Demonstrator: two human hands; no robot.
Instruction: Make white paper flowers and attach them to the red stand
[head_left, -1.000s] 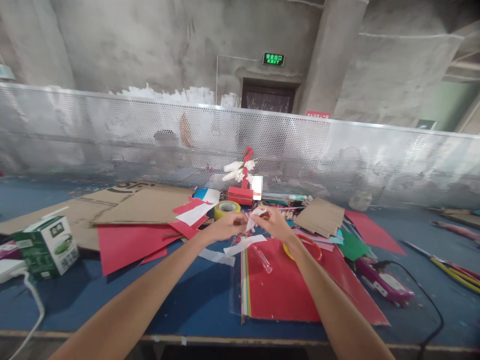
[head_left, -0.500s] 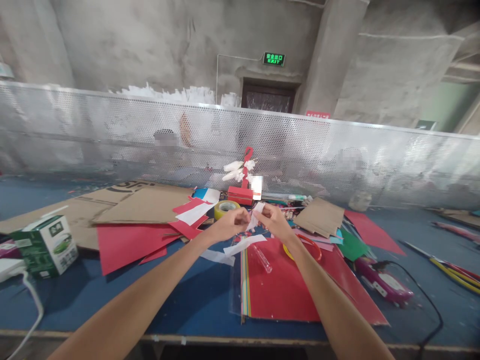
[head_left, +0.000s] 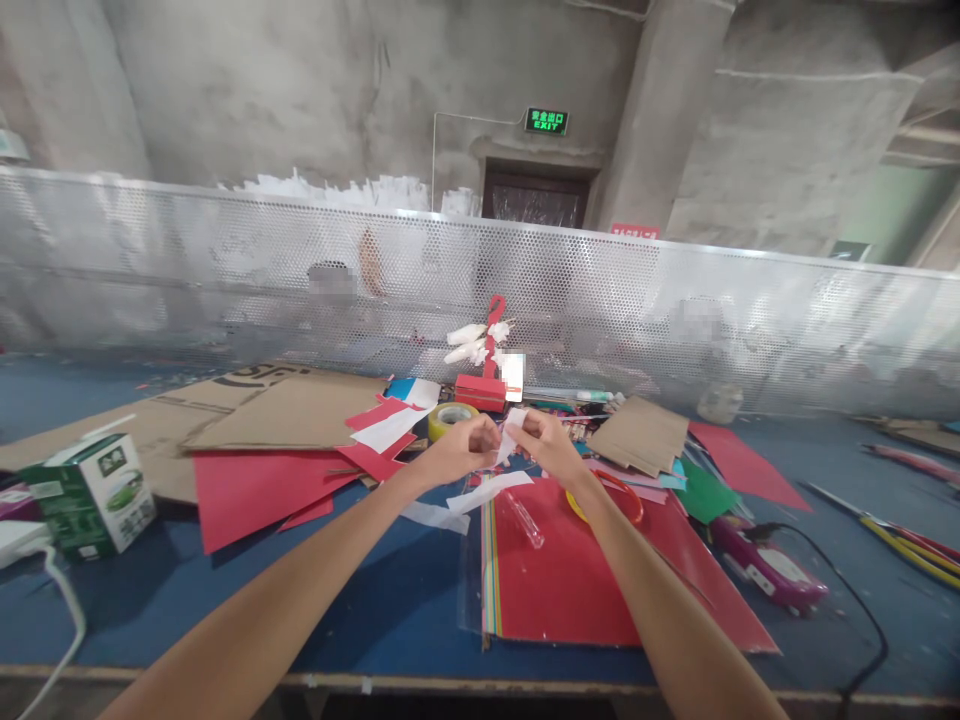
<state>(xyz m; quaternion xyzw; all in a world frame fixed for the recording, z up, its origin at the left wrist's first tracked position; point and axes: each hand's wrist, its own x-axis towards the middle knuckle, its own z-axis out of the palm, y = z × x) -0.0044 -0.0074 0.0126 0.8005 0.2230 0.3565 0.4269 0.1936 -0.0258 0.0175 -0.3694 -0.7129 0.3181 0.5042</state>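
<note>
Between my hands is a small strip of thin white paper [head_left: 511,434], held up above the table. My right hand [head_left: 546,440] pinches it between thumb and fingers. My left hand [head_left: 466,446] is closed at the strip's left edge, its fingertips together on it. Just below lie another white paper strip [head_left: 491,490] and a translucent white strip [head_left: 435,516]. A clear plastic tube [head_left: 526,520] rests on the stack of red paper [head_left: 570,585], under my right forearm. Behind my left hand stands a roll of yellow tape [head_left: 452,418].
Cardboard sheets [head_left: 292,410] and red sheets [head_left: 262,490] lie left, beside a green carton [head_left: 94,495]. A red stand with white flowers [head_left: 481,390] is at the back. Right are a purple glue gun [head_left: 772,565] with a cord and long-bladed scissors [head_left: 892,535]. A perforated metal screen [head_left: 225,270] borders the table.
The white strip between my hands has turned more upright, with its top end now showing above my right fingertips. My hands have shifted only slightly; the things on the table stay put.
</note>
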